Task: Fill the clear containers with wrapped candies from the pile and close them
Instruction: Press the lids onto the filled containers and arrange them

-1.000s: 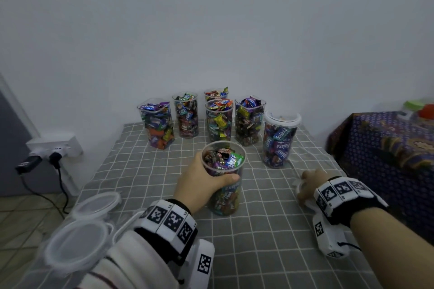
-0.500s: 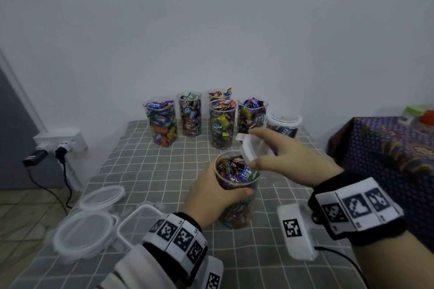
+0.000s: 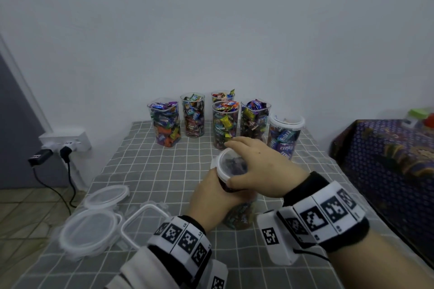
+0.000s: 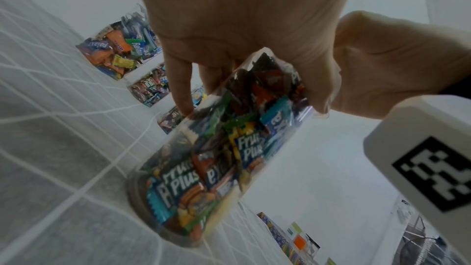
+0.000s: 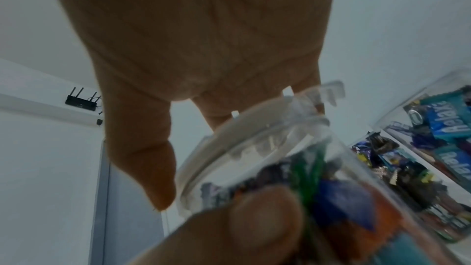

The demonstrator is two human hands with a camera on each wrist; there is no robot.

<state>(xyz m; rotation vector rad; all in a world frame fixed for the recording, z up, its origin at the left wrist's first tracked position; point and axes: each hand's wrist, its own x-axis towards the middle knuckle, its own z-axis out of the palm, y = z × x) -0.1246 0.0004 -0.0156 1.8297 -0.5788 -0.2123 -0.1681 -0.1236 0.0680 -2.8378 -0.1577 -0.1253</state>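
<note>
A clear round container [image 3: 239, 216] packed with wrapped candies stands on the grey checked tablecloth [image 3: 152, 171] in the head view. My left hand [image 3: 211, 197] grips its side, fingers wrapped round it. My right hand [image 3: 256, 166] holds a clear lid [image 3: 229, 164] on the container's mouth, fingers arched over the top and thumb at the near rim. In the left wrist view the container [image 4: 216, 158] rests on the cloth under my left hand [image 4: 242, 27]. The right wrist view shows the lid [image 5: 254, 128] lying tilted on the rim below my right hand [image 5: 191, 37].
Several filled containers without lids [image 3: 165, 124] stand along the wall, and one with a lid [image 3: 285, 134] stands at the right end. Spare clear lids [image 3: 89, 230] lie at the table's front left. A power strip [image 3: 63, 143] hangs left; a patterned side table [image 3: 387, 148] stands right.
My right hand picked the lid up from the table at the right, carried it over and set it on the container's mouth. My left hand kept hold of the container.
</note>
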